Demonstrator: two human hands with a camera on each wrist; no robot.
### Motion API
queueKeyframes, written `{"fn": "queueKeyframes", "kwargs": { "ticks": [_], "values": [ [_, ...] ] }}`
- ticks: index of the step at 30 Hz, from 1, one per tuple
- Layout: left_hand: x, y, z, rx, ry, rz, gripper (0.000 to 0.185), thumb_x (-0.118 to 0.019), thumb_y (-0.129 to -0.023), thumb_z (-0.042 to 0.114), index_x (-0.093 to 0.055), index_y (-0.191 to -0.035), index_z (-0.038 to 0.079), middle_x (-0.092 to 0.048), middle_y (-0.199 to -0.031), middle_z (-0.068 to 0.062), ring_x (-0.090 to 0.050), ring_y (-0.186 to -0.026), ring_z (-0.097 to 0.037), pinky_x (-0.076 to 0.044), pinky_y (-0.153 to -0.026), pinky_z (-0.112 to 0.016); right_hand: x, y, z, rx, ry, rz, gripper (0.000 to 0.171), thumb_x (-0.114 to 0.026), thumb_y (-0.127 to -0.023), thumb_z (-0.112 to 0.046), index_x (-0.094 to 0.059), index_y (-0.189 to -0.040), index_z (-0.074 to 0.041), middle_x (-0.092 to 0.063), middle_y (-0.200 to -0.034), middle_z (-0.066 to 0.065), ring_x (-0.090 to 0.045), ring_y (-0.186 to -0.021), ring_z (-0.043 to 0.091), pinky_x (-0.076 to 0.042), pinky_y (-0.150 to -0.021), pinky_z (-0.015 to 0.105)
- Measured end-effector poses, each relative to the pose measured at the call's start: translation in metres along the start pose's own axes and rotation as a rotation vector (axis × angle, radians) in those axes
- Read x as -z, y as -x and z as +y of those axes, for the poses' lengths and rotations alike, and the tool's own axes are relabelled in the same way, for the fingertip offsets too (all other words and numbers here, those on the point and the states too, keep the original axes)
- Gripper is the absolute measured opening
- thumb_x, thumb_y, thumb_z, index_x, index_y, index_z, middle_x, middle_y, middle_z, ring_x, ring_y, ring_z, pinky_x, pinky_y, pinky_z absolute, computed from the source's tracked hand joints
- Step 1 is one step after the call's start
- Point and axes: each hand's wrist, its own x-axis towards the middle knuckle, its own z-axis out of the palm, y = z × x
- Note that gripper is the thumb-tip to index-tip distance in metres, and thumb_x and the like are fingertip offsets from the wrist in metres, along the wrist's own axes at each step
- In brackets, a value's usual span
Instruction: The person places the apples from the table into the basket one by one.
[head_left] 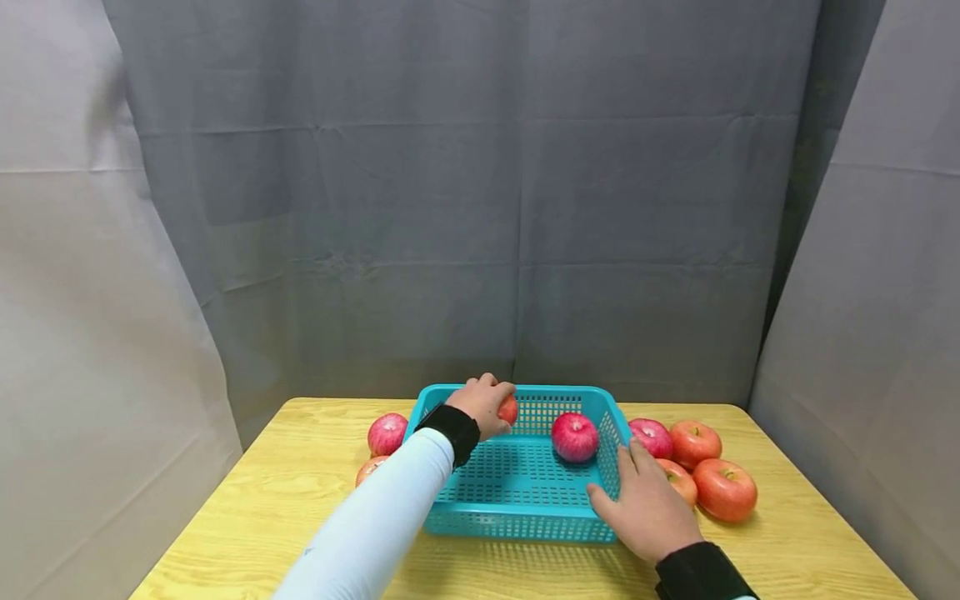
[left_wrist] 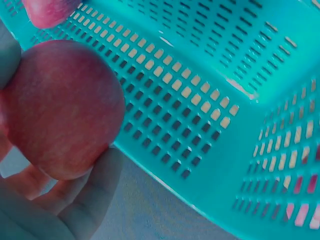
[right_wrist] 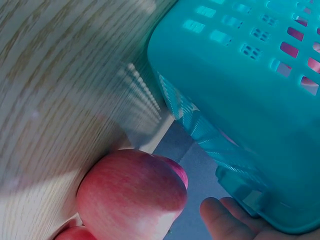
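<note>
Our left hand [head_left: 483, 404] grips an apple [head_left: 509, 409] over the basket's [head_left: 525, 525] far-left corner; lower gently while our flat, unclenched right hand [head_left: 648, 508] steadies the rim.

The perforated basket [head_left: 525, 483] was smooth turquoise plastic; beneath it the table [head_left: 247, 508] showed matt wood grain; apples [head_left: 724, 488] beside it shone glossy.

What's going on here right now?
A person is working with apples and a teal basket on a wooden table. The left hand has an apple in its grip, over the basket's far left corner. The right hand rests flat against the basket's right wall. One apple in the basket lies near the right side. Two loose apples sit left of the basket, four on its right.
</note>
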Motion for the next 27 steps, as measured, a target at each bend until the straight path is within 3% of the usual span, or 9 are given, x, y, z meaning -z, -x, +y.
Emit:
{"fn": "queueKeyframes", "kwargs": {
  "ticks": [27],
  "values": [
    [-0.033, -0.005, 0.025, 0.005, 0.027, 0.003, 0.058, -0.083, -0.084, 0.036, -0.063, -0.137, 0.024, -0.059, -0.125, -0.007, -0.057, -0.107, -0.025, -0.056, -0.077, -0.039, 0.005, 0.007, -0.003, -0.012, 0.014, -0.003, 0.095, -0.054, -0.094, -0.064, -0.04, -0.148, 0.012, -0.028, -0.157, 0.033, -0.03, -0.143, 0.048, -0.038, -0.103, 0.068]
  ]
}}
